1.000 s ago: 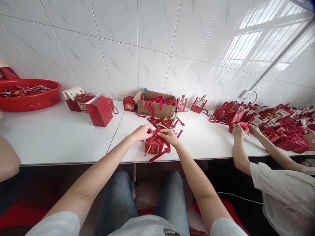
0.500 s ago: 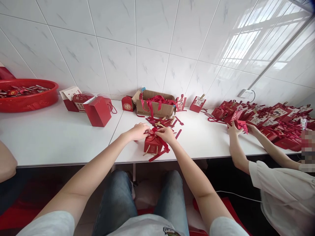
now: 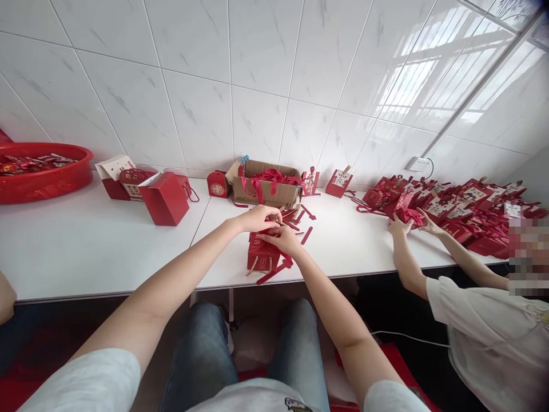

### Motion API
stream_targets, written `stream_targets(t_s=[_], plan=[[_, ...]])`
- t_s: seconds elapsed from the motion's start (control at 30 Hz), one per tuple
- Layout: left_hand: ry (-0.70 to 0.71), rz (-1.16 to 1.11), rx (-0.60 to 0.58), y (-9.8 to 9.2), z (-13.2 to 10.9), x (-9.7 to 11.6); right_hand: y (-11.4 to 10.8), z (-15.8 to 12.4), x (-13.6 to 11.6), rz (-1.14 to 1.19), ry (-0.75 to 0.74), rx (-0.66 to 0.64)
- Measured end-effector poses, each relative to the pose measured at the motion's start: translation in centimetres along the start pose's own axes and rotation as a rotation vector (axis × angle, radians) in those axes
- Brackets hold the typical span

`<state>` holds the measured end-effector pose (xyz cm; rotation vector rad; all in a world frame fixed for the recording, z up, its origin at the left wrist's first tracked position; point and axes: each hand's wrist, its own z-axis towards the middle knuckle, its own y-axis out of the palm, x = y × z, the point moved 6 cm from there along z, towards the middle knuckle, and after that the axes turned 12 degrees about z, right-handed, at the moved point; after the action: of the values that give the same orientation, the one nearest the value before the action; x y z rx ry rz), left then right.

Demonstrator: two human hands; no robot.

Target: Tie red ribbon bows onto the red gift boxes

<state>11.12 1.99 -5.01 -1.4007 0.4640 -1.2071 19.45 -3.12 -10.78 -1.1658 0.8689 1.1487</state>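
Observation:
A small red gift box (image 3: 262,257) with cord handles stands near the table's front edge, right under my hands. My left hand (image 3: 263,218) is above the box's top, fingers curled in a pinch on red ribbon. Close beside it on the right, my right hand (image 3: 283,239) is closed as well, its fingertips meeting the ribbon over the box. Between the hands, the exact grip is partly hidden by fingers. Red ribbon strips (image 3: 274,272) lie against the box's right side.
Behind is a cardboard box (image 3: 274,194) of red ribbon, with loose strips before it. Red boxes (image 3: 165,200) stand left, beyond them a red basin (image 3: 51,182). At right, a person's hands (image 3: 401,226) hold a red box beside many piled red boxes (image 3: 476,200).
My left hand has moved right, across the top of the box, and now meets my right hand. The view has shifted slightly.

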Motion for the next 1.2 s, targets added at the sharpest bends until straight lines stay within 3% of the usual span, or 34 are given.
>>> stream_targets(t_s=[0.13, 0.23, 0.3, 0.53, 0.9, 1.2], plan=[[-0.081, -0.010, 0.148, -0.8, -0.4, -1.0, 0.1, 0.2, 0.2, 0.025, -0.002, 0.052], [-0.210, 0.015, 0.346, -1.8, -1.8, -2.2, 0.0, 0.2, 0.3, 0.051, 0.005, 0.049], [-0.279, -0.003, 0.402, -1.7, -3.0, -2.9, -0.1, 0.1, 0.5, 0.072, 0.015, 0.045], [-0.267, -0.187, 0.237, 1.7, -5.1, -3.7, -0.1, 0.1, 1.3, 0.128, 0.021, 0.049], [-0.254, -0.374, 0.288, 3.0, -5.5, -3.4, 0.0, -0.8, 1.9, 0.159, -0.086, 0.208], [-0.166, -0.315, 0.309, 3.6, -5.3, -3.2, -0.3, -0.9, 1.4, 0.031, -0.139, 0.280]])
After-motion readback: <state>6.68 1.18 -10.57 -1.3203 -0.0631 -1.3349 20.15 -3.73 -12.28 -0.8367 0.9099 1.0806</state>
